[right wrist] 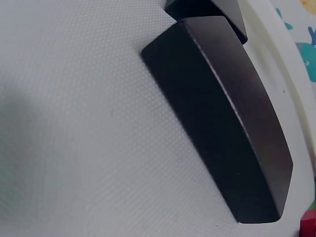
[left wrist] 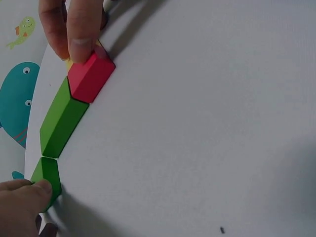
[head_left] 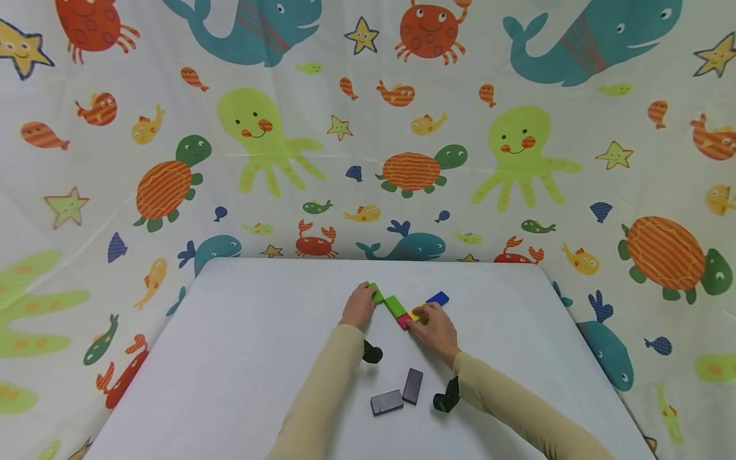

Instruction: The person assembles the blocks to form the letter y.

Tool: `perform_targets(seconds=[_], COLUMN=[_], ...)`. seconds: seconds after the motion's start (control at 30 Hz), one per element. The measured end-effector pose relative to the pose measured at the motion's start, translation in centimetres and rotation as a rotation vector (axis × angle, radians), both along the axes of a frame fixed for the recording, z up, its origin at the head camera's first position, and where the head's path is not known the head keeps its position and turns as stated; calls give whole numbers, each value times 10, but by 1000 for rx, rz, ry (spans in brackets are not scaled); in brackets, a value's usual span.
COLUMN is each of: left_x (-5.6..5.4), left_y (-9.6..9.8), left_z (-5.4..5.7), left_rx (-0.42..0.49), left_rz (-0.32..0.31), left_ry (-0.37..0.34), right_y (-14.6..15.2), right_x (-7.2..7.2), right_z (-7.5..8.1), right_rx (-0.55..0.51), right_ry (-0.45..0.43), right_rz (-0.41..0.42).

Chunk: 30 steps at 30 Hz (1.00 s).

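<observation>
On the counter: from my remote seat I saw a white counter point(head_left: 241, 358) with a zigzag chain of coloured blocks near its far middle.
Chain: small green block point(left wrist: 48, 178), long green block point(left wrist: 61, 120), red block point(left wrist: 90, 75), then a yellow block point(head_left: 417, 309) mostly under fingers, and a blue block point(head_left: 438, 298) at the far end.
Left hand: the left hand point(head_left: 359, 305) was pinching the small green block at the chain's left end, thumb curled against its side in the left wrist view.
Right hand: the right hand point(head_left: 432, 321) was curled down on the red and yellow blocks, fingertips pressing on the red block's far end.
Contact: green touched green, and long green touched red, corner to corner as far as I could tell.
Spares: two dark grey blocks point(head_left: 413, 386) and point(head_left: 386, 402) sat nearer the person, just beside each other, apart from the chain. The right wrist view was filled by one of them.
Step, my guess: lining up and snugging the chain, both ends held.
Next move, my guess: it'd need a gentle squeeze inward without kicking the middle block out of line.
Backdrop: sea-creature cloth point(head_left: 517, 147) all round.
</observation>
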<state>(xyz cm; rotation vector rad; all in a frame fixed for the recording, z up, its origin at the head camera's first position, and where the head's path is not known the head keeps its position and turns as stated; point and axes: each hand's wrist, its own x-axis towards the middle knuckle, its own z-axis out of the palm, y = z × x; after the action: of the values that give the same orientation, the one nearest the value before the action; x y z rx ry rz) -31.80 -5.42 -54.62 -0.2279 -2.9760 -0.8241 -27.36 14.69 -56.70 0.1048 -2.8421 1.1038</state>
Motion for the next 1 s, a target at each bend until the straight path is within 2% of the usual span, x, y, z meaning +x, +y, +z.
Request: perform_targets(seconds=[0.2,0.3,0.5,0.9,1.0], left_x=[2,3,4,4,3], left_y=[6,10,16,17,17], left_z=[-3,0,6,7,7], left_rx=[-37,-40,-17,25,30], left_rz=[53,76,94,84,79], left_ry=[88,114,99,107,92], right_y=[1,1,2,2,3], right_x=[1,1,1,-1,-1], right_z=[0,1,1,1,0], right_rx=[-4,-8,-6,-6,-6], right_ry=[1,5,28,14,14], right_rz=[8,15,27,17,15])
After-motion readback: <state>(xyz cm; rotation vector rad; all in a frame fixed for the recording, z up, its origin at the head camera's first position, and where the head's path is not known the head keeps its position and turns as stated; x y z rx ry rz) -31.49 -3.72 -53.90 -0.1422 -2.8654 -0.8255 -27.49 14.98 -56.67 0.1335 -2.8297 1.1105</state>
